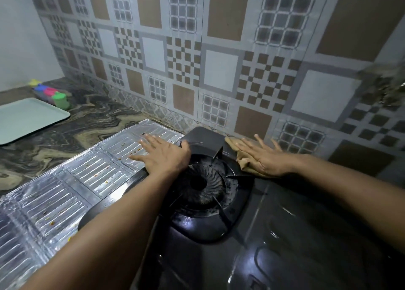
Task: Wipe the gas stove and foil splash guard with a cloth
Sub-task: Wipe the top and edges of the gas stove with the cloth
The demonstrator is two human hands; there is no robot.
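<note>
Your black glass gas stove sits against the tiled wall. A crumpled tan cloth lies on its back edge. The ribbed silver foil splash guard, food-spattered, lies flat at its left.

Dim; wide-angle warp; blurred edges

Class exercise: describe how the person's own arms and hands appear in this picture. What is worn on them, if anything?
Both forearms are bare as far as the frame shows: no sleeves in view. The left hand and right hand wear no gloves, and no rings, watch or bracelets are visible.
</note>
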